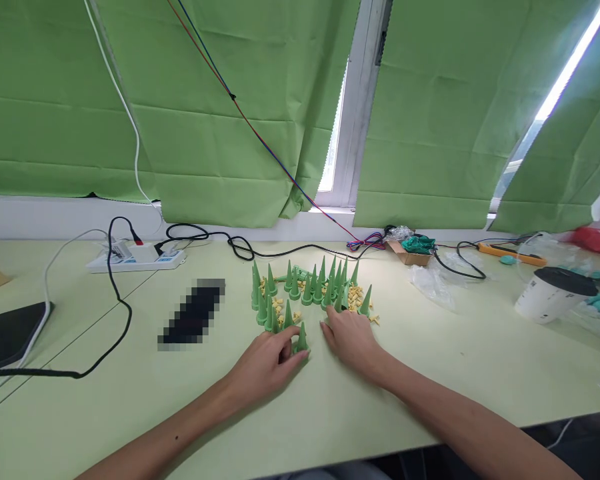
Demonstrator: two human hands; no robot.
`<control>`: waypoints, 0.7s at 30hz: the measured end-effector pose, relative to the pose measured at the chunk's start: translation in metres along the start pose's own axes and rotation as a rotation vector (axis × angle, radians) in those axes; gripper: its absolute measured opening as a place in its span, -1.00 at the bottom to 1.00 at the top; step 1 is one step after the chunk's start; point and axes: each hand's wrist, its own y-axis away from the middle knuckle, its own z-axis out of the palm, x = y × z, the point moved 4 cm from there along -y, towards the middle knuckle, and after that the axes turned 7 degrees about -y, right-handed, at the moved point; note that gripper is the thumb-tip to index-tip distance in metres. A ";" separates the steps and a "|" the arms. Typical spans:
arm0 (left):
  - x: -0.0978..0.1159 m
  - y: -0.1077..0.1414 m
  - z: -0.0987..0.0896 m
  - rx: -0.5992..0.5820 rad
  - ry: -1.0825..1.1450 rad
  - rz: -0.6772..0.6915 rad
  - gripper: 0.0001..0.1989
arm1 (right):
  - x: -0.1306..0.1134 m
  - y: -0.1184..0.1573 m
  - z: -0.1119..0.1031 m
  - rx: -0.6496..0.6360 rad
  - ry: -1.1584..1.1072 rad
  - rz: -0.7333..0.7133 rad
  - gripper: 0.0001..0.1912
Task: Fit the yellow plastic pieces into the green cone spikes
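Observation:
My left hand (270, 357) is closed around the base of a green cone (303, 339) at the near edge of a group of similar cones. Its thumb and index finger lie on either side of that cone. My right hand (353, 337) reaches to the front right of the group, its fingertips against the base of another green cone (339, 299). The right thumb stands apart from the index finger; the other fingertips are partly hidden. Small yellow pieces (359, 299) lie in heaps among the upright cones. One green cone (365, 301) stands just beyond my right hand.
A pixelated dark object (193, 317) lies to the left. A white power strip (145, 260) and black cable (125, 320) are farther left. At right are a paper cup (550, 293), a small cardboard box (410, 253), plastic bags (433, 283) and an orange tool (510, 253).

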 end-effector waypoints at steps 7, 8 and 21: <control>0.001 -0.001 -0.003 0.044 0.001 0.011 -0.76 | 0.000 -0.001 0.003 -0.019 -0.005 -0.017 -0.84; 0.001 -0.002 -0.003 0.045 -0.004 0.013 -0.76 | 0.000 -0.001 0.003 -0.025 -0.005 -0.016 -0.84; 0.000 -0.001 -0.004 0.074 -0.041 0.044 -0.72 | 0.001 -0.003 0.006 -0.051 0.011 -0.045 -0.86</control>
